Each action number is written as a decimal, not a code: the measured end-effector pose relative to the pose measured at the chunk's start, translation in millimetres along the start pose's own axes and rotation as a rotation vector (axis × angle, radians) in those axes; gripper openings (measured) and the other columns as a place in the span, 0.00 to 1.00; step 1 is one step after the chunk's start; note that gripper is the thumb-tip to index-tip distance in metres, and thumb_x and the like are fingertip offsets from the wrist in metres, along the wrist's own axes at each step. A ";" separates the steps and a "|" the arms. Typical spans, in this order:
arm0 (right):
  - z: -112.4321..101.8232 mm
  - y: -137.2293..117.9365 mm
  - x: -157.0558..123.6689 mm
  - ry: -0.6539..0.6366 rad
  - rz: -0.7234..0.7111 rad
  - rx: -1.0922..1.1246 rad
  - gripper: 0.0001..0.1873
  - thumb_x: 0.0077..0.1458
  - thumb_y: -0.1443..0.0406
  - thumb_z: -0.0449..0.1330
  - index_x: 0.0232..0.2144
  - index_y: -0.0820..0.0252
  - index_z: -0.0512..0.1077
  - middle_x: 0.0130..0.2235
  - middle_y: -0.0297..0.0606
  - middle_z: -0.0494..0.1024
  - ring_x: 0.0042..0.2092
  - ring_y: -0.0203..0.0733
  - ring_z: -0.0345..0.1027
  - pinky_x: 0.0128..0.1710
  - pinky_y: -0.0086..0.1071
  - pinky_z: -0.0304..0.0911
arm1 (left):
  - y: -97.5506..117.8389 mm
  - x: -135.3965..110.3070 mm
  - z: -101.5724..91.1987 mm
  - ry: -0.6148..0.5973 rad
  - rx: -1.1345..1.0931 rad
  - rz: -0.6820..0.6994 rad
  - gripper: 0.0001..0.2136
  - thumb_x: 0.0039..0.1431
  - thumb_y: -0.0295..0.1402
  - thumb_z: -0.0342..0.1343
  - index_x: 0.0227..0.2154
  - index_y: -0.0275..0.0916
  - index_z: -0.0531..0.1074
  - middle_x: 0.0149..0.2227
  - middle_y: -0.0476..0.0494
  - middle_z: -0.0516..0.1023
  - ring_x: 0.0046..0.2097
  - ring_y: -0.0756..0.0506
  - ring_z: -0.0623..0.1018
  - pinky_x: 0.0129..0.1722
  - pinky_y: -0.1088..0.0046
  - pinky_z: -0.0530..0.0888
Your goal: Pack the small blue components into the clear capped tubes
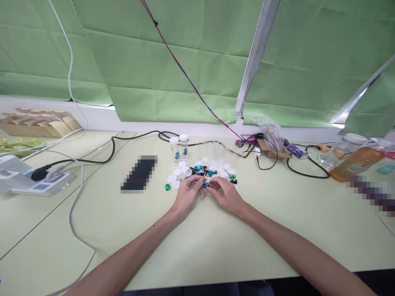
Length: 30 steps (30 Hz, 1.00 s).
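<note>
My left hand pinches a small metallic-blue part with black bits between its thumb and fingers. From the other side, my right hand closes its fingertips on the same part's right end; its exact kind is too small to make out. Just beyond my fingers lies a pile of loose blue and black parts. White round caps are scattered around the pile, mostly to the left. A green faceted piece lies left of my left hand, and more green bits are at the right.
Two clear capped tubes with blue parts inside stand behind the pile, near several clear tubes. A blurred dark rectangle lies left. A power strip, cables, a small cardboard box and bottles line the sides.
</note>
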State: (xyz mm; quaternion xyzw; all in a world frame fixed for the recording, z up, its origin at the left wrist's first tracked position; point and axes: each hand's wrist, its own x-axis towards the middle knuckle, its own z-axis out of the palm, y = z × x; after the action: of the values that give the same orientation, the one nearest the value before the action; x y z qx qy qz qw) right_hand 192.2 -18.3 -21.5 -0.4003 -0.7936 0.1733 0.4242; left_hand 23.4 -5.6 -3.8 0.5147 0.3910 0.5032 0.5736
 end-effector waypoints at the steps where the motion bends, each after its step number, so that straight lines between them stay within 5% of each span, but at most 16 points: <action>1: 0.1 0.1 0.0 0.005 -0.006 0.010 0.08 0.62 0.62 0.56 0.43 0.57 0.67 0.36 0.38 0.74 0.36 0.41 0.68 0.39 0.34 0.64 | -0.4 0.2 -0.3 0.001 0.001 0.002 0.12 0.53 0.41 0.61 0.32 0.35 0.75 0.26 0.47 0.75 0.24 0.50 0.72 0.26 0.73 0.69; 14: 0.1 0.1 -0.6 -0.014 -0.008 -0.029 0.05 0.64 0.63 0.53 0.39 0.57 0.68 0.34 0.37 0.74 0.36 0.41 0.68 0.39 0.34 0.62 | -0.2 0.3 0.7 -0.015 -0.004 0.004 0.12 0.52 0.41 0.62 0.31 0.35 0.75 0.28 0.46 0.75 0.25 0.50 0.72 0.26 0.73 0.69; 22: 0.3 0.5 0.5 -0.049 0.018 -0.103 0.12 0.67 0.63 0.49 0.32 0.58 0.67 0.30 0.36 0.72 0.33 0.40 0.65 0.37 0.34 0.60 | -0.4 0.3 0.9 -0.024 -0.009 -0.004 0.13 0.51 0.41 0.63 0.31 0.35 0.75 0.29 0.46 0.76 0.25 0.50 0.73 0.25 0.73 0.69; 30: 0.2 -1.3 0.1 -0.014 0.016 0.019 0.06 0.63 0.63 0.55 0.42 0.57 0.67 0.36 0.38 0.74 0.37 0.41 0.68 0.39 0.34 0.64 | -2.5 2.0 -1.9 -0.007 0.014 0.005 0.12 0.53 0.41 0.61 0.31 0.36 0.76 0.26 0.47 0.75 0.25 0.49 0.72 0.26 0.73 0.69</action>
State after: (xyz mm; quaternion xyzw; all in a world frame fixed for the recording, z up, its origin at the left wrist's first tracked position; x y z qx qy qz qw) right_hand 191.4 -19.0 -20.8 -0.4012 -0.7918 0.1870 0.4209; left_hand 22.4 -3.2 -6.4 0.5214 0.3913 0.5001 0.5700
